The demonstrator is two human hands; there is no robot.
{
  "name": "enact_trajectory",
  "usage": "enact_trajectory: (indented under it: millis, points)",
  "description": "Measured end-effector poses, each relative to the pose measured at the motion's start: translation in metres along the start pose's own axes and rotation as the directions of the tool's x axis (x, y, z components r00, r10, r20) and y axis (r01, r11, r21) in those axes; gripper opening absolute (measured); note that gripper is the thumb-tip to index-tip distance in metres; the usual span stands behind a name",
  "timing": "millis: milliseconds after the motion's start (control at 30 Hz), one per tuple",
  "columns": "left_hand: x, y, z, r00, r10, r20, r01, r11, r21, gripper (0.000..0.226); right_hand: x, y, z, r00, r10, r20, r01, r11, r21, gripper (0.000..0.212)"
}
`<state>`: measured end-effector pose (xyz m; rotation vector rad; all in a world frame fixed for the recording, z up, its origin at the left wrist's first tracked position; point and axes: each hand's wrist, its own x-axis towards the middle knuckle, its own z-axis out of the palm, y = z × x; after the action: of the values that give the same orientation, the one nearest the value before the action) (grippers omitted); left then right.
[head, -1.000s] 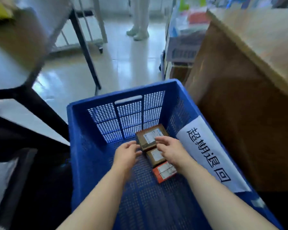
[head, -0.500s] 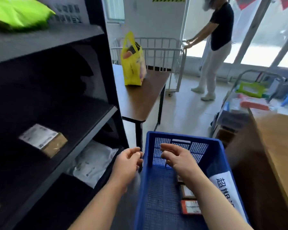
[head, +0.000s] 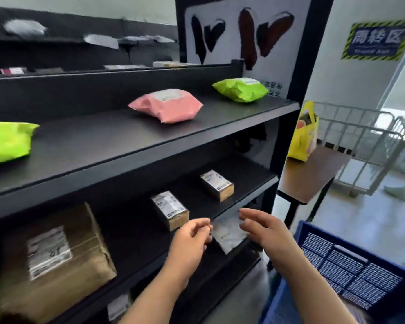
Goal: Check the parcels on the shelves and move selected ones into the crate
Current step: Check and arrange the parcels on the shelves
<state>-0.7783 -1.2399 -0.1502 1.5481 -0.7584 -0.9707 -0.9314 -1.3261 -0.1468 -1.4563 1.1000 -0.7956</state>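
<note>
Both empty | left grip point(head: 192, 239) half-curled, small box point(head: 170, 210) just beyond | right grip point(head: 267, 232) spread

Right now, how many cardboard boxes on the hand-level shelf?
3: large box at left, middle small box, right small box beyond it. More may be hidden past the left edge.

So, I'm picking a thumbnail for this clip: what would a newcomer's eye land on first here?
The bright mailers on the black shelf: a pink bag in the middle and a lime-green bag at the right end. Below, the empty left hand and right hand hover near a small cardboard box, with the blue crate at lower right.
</note>
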Motion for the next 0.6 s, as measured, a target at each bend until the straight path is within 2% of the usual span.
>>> enact_trajectory:
  millis: [133, 267, 433, 600]
  points:
    - [-0.038, 0.000, -0.065, 0.981, 0.015, -0.195, -0.013, 1.000, 0.014, 0.018, -0.022, -0.017, 0.059, 0.985, -0.033, 0.171, 0.034, 0.999, -0.004, 0.026]
    - [-0.082, -0.007, -0.115, 0.922, -0.023, -0.387, 0.004, 0.999, -0.048, 0.018, -0.041, -0.030, 0.114, 0.927, -0.080, 0.367, 0.097, 0.995, -0.026, 0.027]
    - [-0.154, -0.028, -0.170, 0.783, -0.118, -0.611, 0.023, 0.987, -0.160, 0.019, -0.076, -0.038, 0.190, 0.792, -0.083, 0.605, 0.113, 0.993, -0.012, 0.027]
    - [-0.244, -0.058, -0.229, 0.633, -0.194, -0.749, -0.008, 0.966, -0.257, 0.016, -0.141, -0.036, 0.271, 0.645, -0.040, 0.763, 0.079, 0.997, -0.015, 0.024]
